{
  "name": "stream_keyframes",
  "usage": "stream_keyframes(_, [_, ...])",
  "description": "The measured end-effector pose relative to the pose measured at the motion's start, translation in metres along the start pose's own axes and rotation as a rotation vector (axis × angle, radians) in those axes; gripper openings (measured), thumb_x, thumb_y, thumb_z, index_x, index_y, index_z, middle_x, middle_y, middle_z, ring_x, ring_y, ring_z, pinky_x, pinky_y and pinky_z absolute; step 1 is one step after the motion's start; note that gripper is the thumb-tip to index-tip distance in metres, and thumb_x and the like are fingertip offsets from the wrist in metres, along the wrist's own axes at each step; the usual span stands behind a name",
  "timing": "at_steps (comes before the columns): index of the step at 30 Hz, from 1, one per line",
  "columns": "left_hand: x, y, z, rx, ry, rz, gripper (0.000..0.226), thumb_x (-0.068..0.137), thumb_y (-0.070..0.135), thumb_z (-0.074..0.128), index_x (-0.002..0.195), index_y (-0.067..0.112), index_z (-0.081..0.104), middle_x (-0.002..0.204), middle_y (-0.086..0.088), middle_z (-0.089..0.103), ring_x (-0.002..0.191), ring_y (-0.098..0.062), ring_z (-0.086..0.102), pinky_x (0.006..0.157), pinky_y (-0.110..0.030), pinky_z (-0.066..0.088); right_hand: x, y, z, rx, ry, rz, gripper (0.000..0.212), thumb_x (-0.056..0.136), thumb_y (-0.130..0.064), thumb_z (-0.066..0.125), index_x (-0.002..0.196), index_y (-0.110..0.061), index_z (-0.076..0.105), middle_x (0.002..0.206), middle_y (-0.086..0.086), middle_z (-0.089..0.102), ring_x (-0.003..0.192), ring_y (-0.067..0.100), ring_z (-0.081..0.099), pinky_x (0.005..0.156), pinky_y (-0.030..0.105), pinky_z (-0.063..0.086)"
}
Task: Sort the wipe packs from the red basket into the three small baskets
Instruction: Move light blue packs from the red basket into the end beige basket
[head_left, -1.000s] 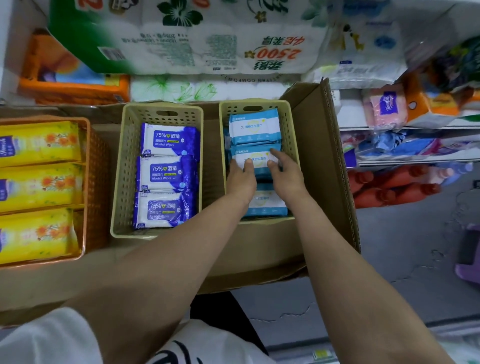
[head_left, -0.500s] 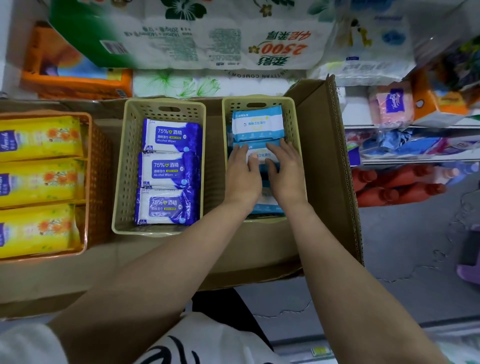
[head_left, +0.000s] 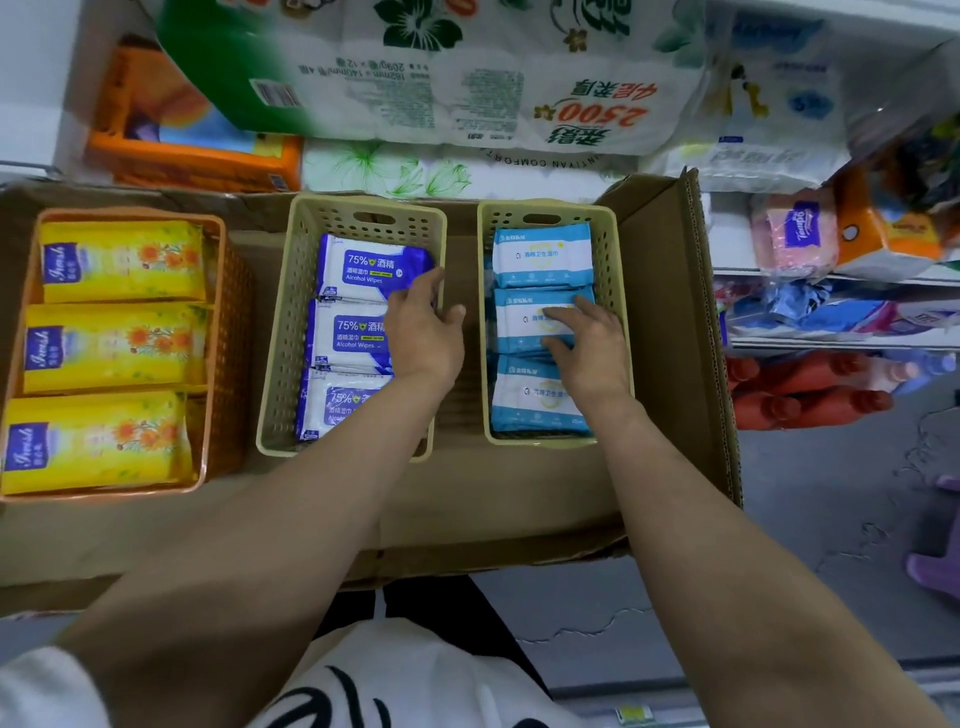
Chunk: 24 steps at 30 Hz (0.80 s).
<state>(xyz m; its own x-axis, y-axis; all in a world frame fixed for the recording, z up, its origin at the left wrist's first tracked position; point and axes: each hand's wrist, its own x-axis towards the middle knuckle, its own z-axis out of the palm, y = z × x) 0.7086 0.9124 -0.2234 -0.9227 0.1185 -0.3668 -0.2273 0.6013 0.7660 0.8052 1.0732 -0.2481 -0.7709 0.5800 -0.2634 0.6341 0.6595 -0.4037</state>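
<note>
Three small baskets stand in a row inside a cardboard box (head_left: 670, 332). The orange basket (head_left: 228, 332) at the left holds yellow wipe packs (head_left: 114, 348). The middle beige basket (head_left: 280, 332) holds dark blue alcohol wipe packs (head_left: 353, 270). The right beige basket (head_left: 608, 228) holds light blue wipe packs (head_left: 540, 254). My left hand (head_left: 423, 327) lies over the middle basket's right wall, fingers on a dark blue pack. My right hand (head_left: 587, 343) rests flat on the middle light blue pack. No red basket is in view.
Large toilet paper bundles (head_left: 467, 78) and an orange tissue pack (head_left: 192, 145) sit behind the box. Shelves at the right carry tissue packs (head_left: 795, 228) and red bottles (head_left: 800, 389). Grey floor lies below the box's front edge.
My left hand has moved left from the light blue packs to the middle basket's dark blue packs. My right hand stays on the light blue packs.
</note>
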Motion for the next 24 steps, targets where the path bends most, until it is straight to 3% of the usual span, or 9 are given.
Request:
stream_keyframes(4, [-0.005,-0.012,-0.006,0.028,-0.031,0.085,0.047,0.095,0.017,0.061,0.141,0.024,0.050,0.132,-0.009,0.049,0.123,-0.024,0.049,0.105,-0.036,0.043,0.002,-0.004,-0.001,0.021,0.010,0.012,0.039,0.089,-0.020,0.072,0.126,-0.025,0.065,0.144,0.005,0.049,0.133,0.023,0.041,0.113,0.037,0.035])
stream_keyframes(6, [-0.013,-0.013,-0.007,0.045,0.027,0.238,0.043,0.095,0.013,0.060,0.137,0.020,0.054,0.128,-0.008,0.050,0.122,-0.022,0.047,0.103,-0.030,0.042,0.001,-0.004,-0.004,0.050,0.008,0.025,0.039,0.089,-0.022,0.072,0.127,-0.024,0.065,0.143,0.004,0.050,0.132,0.023,0.043,0.113,0.037,0.037])
stream_keyframes(9, [-0.033,-0.012,0.003,0.074,-0.097,0.489,0.043,0.093,0.009,0.061,0.135,0.015,0.056,0.126,-0.008,0.053,0.120,-0.021,0.047,0.104,-0.031,0.041,-0.003,-0.003,-0.014,0.125,0.065,0.033,0.039,0.090,-0.021,0.071,0.128,-0.020,0.064,0.139,0.004,0.055,0.127,0.021,0.051,0.108,0.038,0.044])
stream_keyframes(12, [-0.043,-0.017,0.013,0.095,-0.142,0.440,0.047,0.093,0.014,0.063,0.139,0.014,0.052,0.137,-0.008,0.048,0.130,-0.022,0.041,0.112,-0.031,0.034,-0.013,0.001,-0.025,0.126,0.033,0.095,0.036,0.089,-0.020,0.071,0.125,-0.020,0.066,0.126,0.004,0.064,0.113,0.020,0.060,0.094,0.034,0.053])
stream_keyframes(14, [-0.044,-0.022,0.013,0.072,-0.138,0.362,0.051,0.093,0.013,0.063,0.142,0.013,0.048,0.142,-0.008,0.043,0.134,-0.021,0.037,0.112,-0.025,0.028,-0.020,0.004,-0.030,0.042,-0.093,0.146,0.035,0.089,-0.022,0.072,0.124,-0.023,0.067,0.123,0.005,0.066,0.110,0.021,0.062,0.091,0.038,0.055])
stream_keyframes(17, [-0.043,-0.021,0.011,0.027,-0.195,0.334,0.058,0.094,0.010,0.061,0.148,0.013,0.040,0.147,-0.007,0.039,0.137,-0.020,0.036,0.114,-0.027,0.028,-0.034,0.001,-0.033,-0.083,-0.170,0.186,0.039,0.088,-0.026,0.072,0.127,-0.024,0.064,0.125,0.006,0.064,0.112,0.024,0.061,0.090,0.039,0.055])
stream_keyframes(20, [-0.050,-0.016,0.012,0.008,-0.183,0.433,0.054,0.095,0.006,0.057,0.147,0.009,0.041,0.149,-0.009,0.041,0.138,-0.021,0.037,0.116,-0.031,0.030,-0.049,-0.006,-0.028,-0.099,-0.128,0.208,0.044,0.089,-0.028,0.071,0.132,-0.021,0.060,0.124,0.009,0.065,0.111,0.028,0.062,0.089,0.042,0.055])
stream_keyframes(22, [-0.056,-0.013,0.017,0.086,-0.231,0.580,0.048,0.095,0.006,0.056,0.143,0.008,0.048,0.146,-0.011,0.047,0.137,-0.024,0.041,0.117,-0.037,0.029,-0.057,-0.008,-0.023,-0.098,-0.109,0.234,0.046,0.089,-0.028,0.070,0.133,-0.021,0.059,0.125,0.010,0.065,0.112,0.029,0.062,0.091,0.044,0.054])
stream_keyframes(24, [-0.055,-0.013,0.025,0.376,-0.343,0.695,0.045,0.096,0.011,0.054,0.141,0.012,0.050,0.144,-0.009,0.050,0.139,-0.025,0.040,0.120,-0.042,0.013,-0.063,-0.007,-0.018,-0.090,-0.113,0.260,0.048,0.090,-0.026,0.069,0.136,-0.021,0.056,0.128,0.010,0.064,0.115,0.031,0.061,0.093,0.043,0.052])
